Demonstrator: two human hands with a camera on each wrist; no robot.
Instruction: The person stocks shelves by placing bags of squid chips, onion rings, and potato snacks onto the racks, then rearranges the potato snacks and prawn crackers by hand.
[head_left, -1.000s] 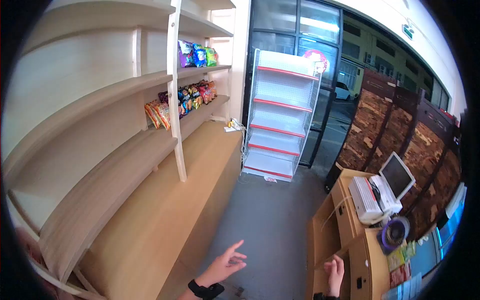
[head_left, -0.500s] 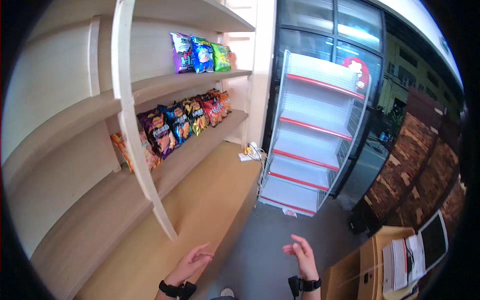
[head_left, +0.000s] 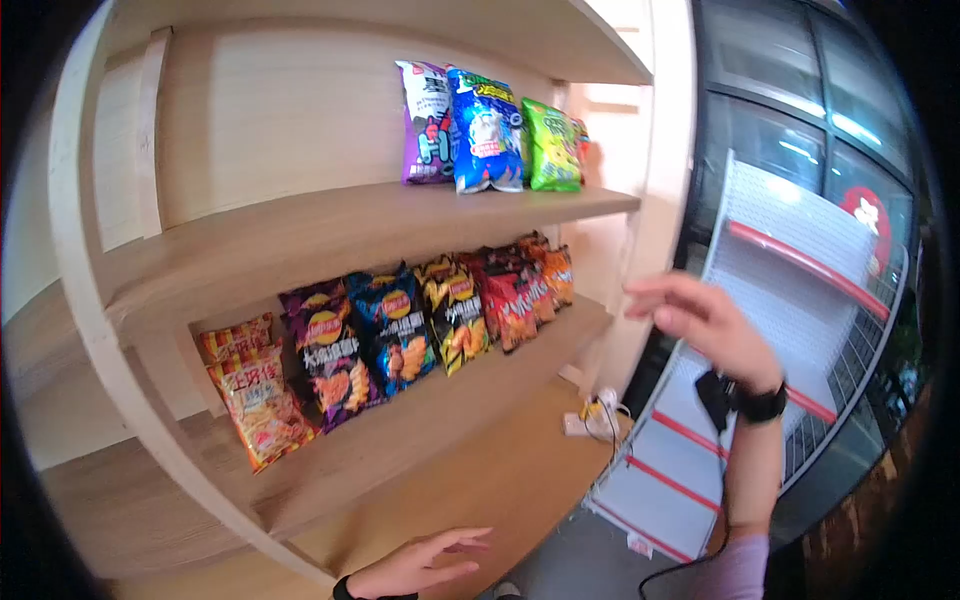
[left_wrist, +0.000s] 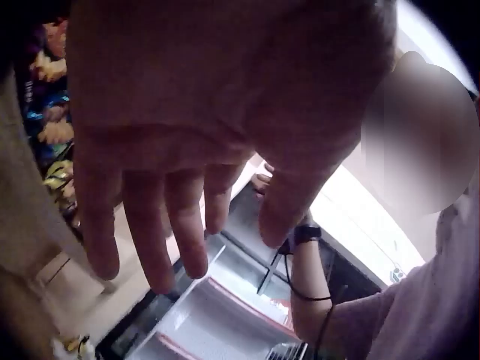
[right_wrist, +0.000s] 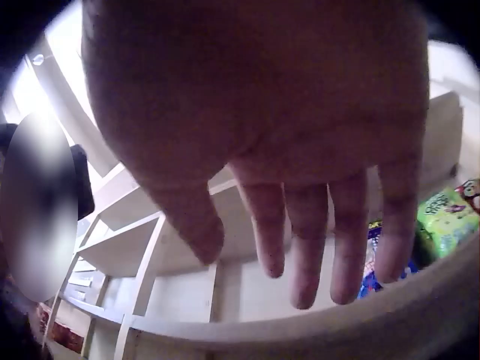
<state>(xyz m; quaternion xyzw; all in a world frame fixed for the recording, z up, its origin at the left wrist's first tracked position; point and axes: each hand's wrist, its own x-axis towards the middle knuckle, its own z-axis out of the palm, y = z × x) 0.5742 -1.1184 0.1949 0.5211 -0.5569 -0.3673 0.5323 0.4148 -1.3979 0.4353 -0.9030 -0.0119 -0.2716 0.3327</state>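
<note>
My right hand [head_left: 705, 325] is raised in front of the white rack, near the right end of the wooden shelves, holding nothing. In the right wrist view its fingers [right_wrist: 306, 247] hang apart and fairly straight. Lower down, my left hand [head_left: 425, 565] hovers over the wooden counter with fingers extended and nothing in them. On the upper shelf stand a purple-and-white snack bag [head_left: 428, 130], a blue one [head_left: 487, 135] and a green one [head_left: 552, 145]. Several chip bags lean in a row on the shelf below, among them a black-and-yellow bag [head_left: 455, 315] and a red bag [head_left: 512, 310].
A wooden post [head_left: 150, 340] rises at the left front of the shelves. The white rack [head_left: 790, 300] with red shelf edges stands at the right, before dark-framed glass. A power strip [head_left: 590, 422] with cables lies at the counter's far end.
The view has turned left and come closer to the shelves with the snack bags. My right hand has risen toward their right end; my left hand stays low. Neither has picked anything up.
</note>
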